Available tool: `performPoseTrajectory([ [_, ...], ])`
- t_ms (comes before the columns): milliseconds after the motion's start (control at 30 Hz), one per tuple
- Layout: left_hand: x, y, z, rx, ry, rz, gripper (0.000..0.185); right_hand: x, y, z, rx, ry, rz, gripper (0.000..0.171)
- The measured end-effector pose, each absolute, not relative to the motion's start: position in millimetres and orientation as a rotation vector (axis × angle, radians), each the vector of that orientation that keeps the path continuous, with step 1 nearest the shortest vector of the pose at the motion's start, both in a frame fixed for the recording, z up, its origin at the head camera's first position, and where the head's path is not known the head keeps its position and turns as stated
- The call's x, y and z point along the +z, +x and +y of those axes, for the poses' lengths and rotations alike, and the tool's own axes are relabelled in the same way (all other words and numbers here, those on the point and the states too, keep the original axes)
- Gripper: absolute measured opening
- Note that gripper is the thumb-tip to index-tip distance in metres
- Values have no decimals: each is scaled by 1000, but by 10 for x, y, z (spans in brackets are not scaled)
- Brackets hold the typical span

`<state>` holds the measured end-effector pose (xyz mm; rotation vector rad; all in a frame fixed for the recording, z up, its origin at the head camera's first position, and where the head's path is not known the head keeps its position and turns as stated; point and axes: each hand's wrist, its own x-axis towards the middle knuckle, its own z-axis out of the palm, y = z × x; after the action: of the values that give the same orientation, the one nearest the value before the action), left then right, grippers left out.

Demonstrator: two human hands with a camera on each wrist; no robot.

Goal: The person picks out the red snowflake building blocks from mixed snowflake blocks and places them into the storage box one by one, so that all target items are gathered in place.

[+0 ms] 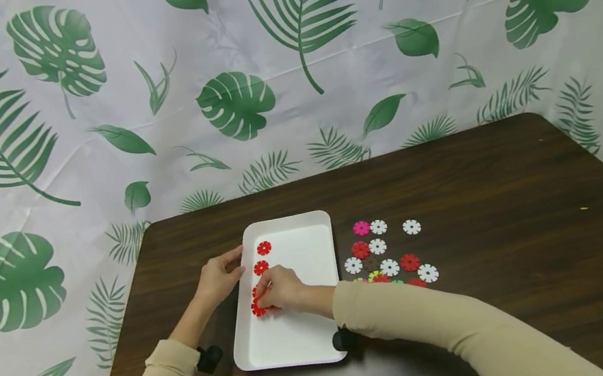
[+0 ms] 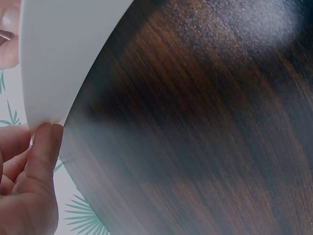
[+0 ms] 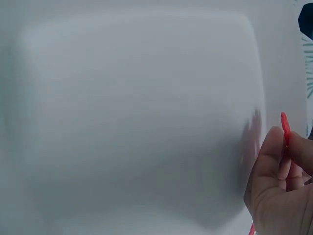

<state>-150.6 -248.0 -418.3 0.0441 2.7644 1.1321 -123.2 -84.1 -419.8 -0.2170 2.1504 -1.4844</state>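
Note:
A white rectangular tray (image 1: 302, 247) lies on the dark wooden table. At its left rim, my left hand (image 1: 218, 279) grips the edge, fingertips against the wall in the left wrist view. Over the tray's left part, my right hand (image 1: 282, 288) pinches a red notched plastic disc (image 3: 285, 122), seen edge-on between thumb and forefinger in the right wrist view. Red discs form a column along the tray's left side, with an upper disc (image 1: 264, 248) and a second disc (image 1: 261, 267) plainly visible. Lower ones are partly hidden by my right hand.
Right of the tray, loose notched discs lie on the table (image 1: 492, 197), including a pink disc (image 1: 362, 228), a white disc (image 1: 411, 227) and a red disc (image 1: 409, 262). My right sleeve (image 1: 415, 308) covers some. A leaf-patterned cloth (image 1: 157, 171) hangs behind.

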Motion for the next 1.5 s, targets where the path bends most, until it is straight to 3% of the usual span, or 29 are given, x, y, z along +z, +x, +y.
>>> performPoseTrajectory([
  [733,-4171,-1496,-2488,1143,47,2768,47,-4295,-1227,-919,-1314,-374,2294,15],
  [1500,-4182,-1497,-2490,1127,28,2764,47,-4289,-1231,-894,-1353,-321,2226,12],
])
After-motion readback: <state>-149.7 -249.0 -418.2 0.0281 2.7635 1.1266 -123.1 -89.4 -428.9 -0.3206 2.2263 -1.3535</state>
